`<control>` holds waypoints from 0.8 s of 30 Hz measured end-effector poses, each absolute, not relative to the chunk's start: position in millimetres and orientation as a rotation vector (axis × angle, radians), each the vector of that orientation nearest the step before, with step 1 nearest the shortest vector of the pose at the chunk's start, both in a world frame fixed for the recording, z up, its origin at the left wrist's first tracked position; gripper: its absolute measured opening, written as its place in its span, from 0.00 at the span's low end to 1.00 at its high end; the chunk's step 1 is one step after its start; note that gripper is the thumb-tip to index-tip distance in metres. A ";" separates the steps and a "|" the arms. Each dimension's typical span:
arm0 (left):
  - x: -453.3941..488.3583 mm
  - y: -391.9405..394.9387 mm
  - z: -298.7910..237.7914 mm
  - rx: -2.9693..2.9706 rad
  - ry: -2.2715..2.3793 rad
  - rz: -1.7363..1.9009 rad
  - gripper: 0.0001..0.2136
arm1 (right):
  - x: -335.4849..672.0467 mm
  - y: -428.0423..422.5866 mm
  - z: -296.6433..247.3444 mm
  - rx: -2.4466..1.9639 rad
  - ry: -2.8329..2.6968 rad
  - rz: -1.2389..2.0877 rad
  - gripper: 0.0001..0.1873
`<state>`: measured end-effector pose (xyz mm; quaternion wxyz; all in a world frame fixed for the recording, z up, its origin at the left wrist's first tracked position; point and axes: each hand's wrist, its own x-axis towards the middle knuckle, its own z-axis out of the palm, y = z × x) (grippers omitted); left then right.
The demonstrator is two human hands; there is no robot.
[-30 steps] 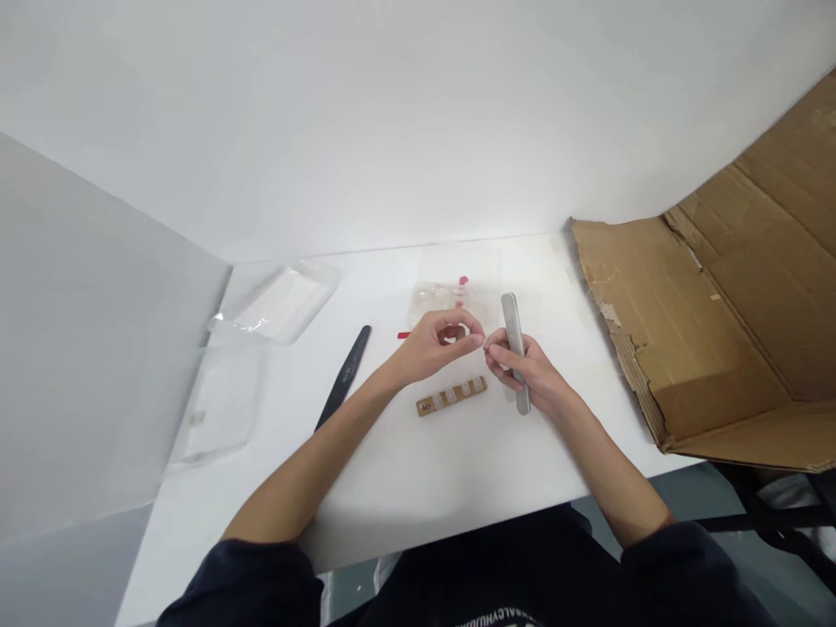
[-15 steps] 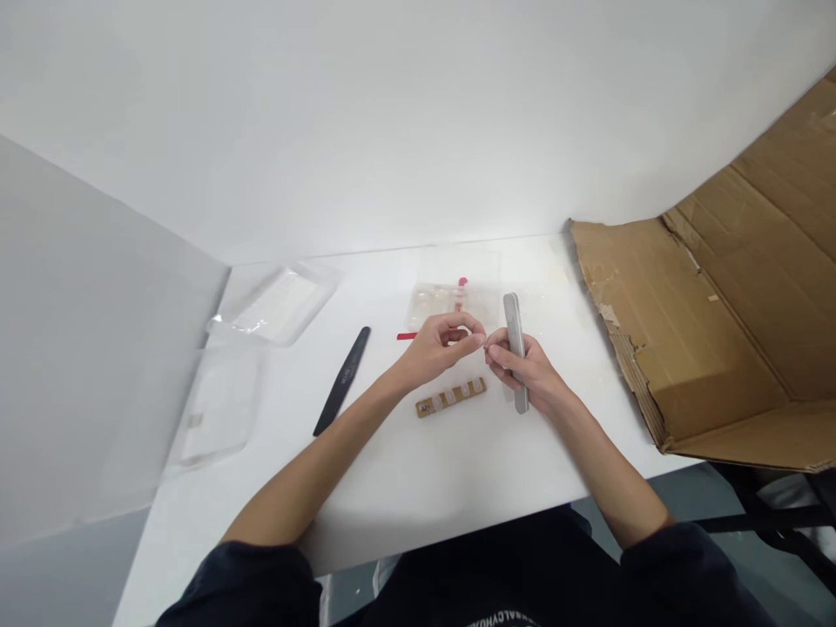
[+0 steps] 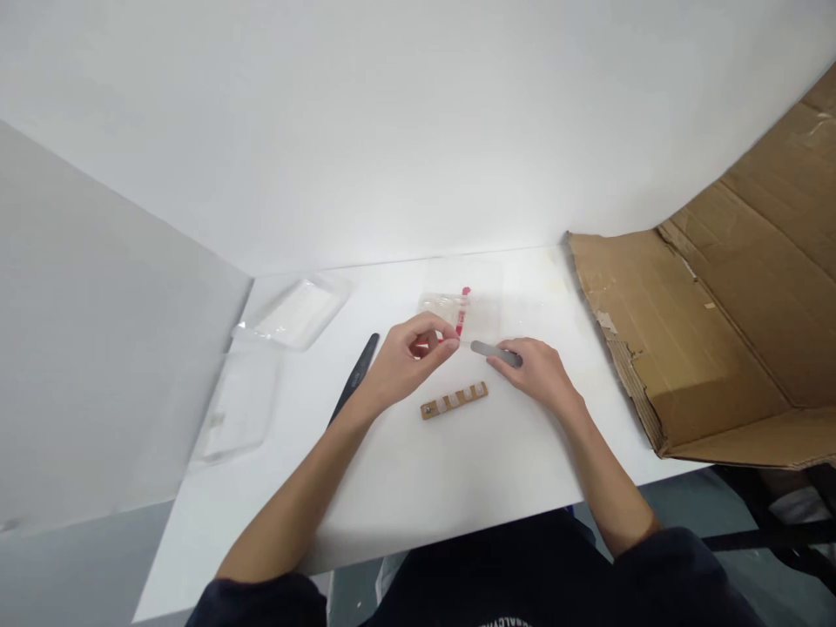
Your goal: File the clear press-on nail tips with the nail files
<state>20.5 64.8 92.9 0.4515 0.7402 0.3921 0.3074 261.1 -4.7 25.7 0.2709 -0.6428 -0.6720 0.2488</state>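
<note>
In my right hand is a grey nail file, its rounded tip pointing left toward my other fingertips. My left hand pinches thumb and forefinger together on a small clear false nail, whose edge sits close to the file's tip. Whether the two touch, I cannot tell. Just below my hands lies a brown strip carrying several clear false nails. Behind my left hand is a clear plastic case with a red stick-like piece by it, partly hidden.
A black nail file lies beside my left forearm, partly covered by it. Clear plastic packets and a clear tray are on the table's left. A large open cardboard box stands at the right edge.
My right hand has swung the grey file from upright to nearly level, tip leftward. My left hand has shifted slightly left, and the clear nail now shows in its pinch.
</note>
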 end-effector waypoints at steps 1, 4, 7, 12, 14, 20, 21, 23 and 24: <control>18.5 58.5 91.0 1.878 0.988 0.765 0.11 | 261.4 -4.0 23.2 -1.729 -1.843 0.653 0.11; 16.4 37.9 81.2 2.140 1.045 0.766 0.09 | 259.1 -4.1 21.1 -1.666 -1.828 0.568 0.09; 20.0 20.4 68.6 2.419 1.170 0.696 0.08 | 252.2 -9.1 28.3 -1.453 -1.732 0.656 0.11; 29.8 9.6 56.7 2.361 1.185 0.635 0.08 | 238.6 -18.1 38.8 -1.210 -1.697 1.019 0.10; 31.7 8.7 57.1 2.283 1.196 0.631 0.07 | 234.7 -18.9 37.4 -1.213 -1.705 0.996 0.10; 22.6 6.7 67.1 2.326 1.356 0.420 0.11 | 231.0 -17.4 28.5 -1.194 -1.732 0.923 0.08; 17.1 7.8 68.1 2.358 1.472 0.352 0.13 | 231.3 -17.0 27.5 -1.197 -1.726 0.906 0.07; 1.9 10.9 68.1 2.358 1.800 0.177 0.15 | 232.1 -16.2 25.7 -1.212 -1.704 0.871 0.07; -7.4 12.5 66.9 2.314 1.912 0.128 0.16 | 232.6 -15.7 24.9 -1.224 -1.691 0.857 0.07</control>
